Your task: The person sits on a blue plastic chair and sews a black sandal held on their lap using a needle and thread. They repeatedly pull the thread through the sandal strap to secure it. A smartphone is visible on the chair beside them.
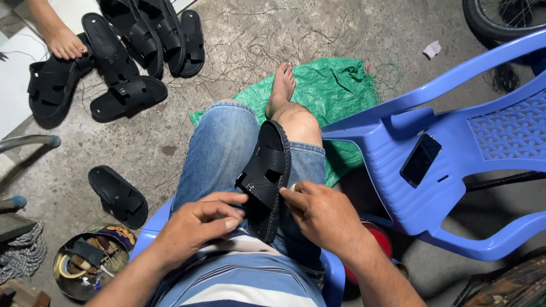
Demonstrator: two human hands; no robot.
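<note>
On concrete floor (170,142) – left hand (196,224), right hand (321,213) both pinching black sandal (264,176).

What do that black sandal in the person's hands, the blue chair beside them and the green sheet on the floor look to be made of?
The black sandal looks like matte leather or a synthetic imitation, its cut strap edges showing; which one is unclear. The blue chair looks like moulded plastic: smooth, slightly glossy, with a perforated lattice panel. The green sheet seems to be thin woven plastic, crinkled and faintly shiny.
</note>
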